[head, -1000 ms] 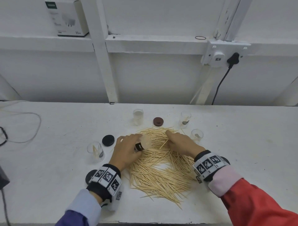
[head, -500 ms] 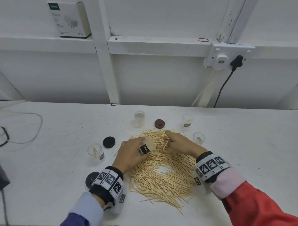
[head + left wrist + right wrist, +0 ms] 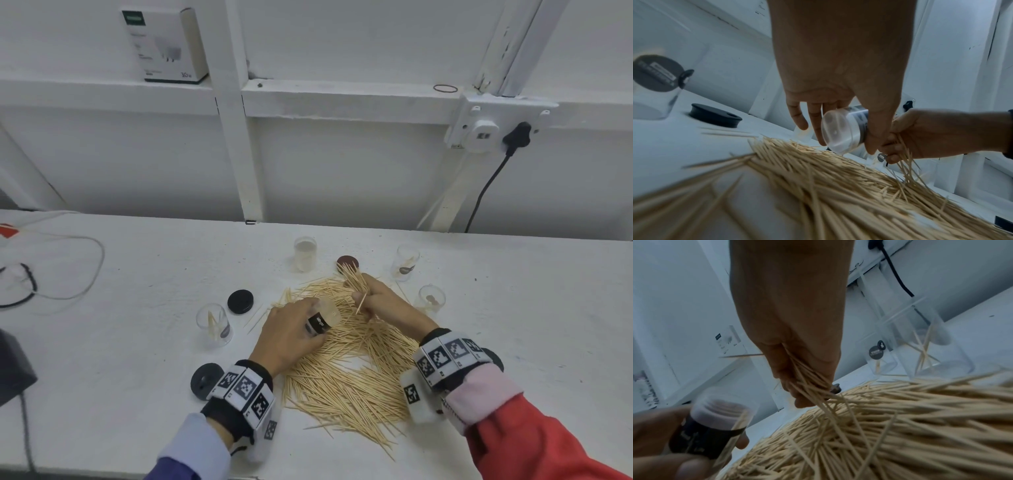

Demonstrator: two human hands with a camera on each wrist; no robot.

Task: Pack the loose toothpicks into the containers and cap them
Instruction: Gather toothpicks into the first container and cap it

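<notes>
Toothpicks [image 3: 346,373] are pale wooden sticks, thin and pointed, all lying in one big messy pile in the middle of the white table [image 3: 120,342], crossing each other every which way. A few strays sit just left of the pile.

The right hand [image 3: 383,301] is at the far edge of the pile with its fingers curled round a bunch [image 3: 354,279] of them; the sticks fan out past the knuckles, and in the right wrist view they splay loosely out of the fist [image 3: 797,363].

The left hand [image 3: 291,335] is over the pile's left part, gripping a small clear jar [image 3: 323,318] with a dark label band. It's tilted on its side with the open mouth facing the right hand, no cap on it. In the left wrist view you can see its clear round base [image 3: 838,129].

Around the pile: clear cups beyond it, to its left and right, some with a stick or two inside. A black cap [image 3: 240,301] sits left of the pile, a brown cap [image 3: 347,263] just past its far edge.
</notes>
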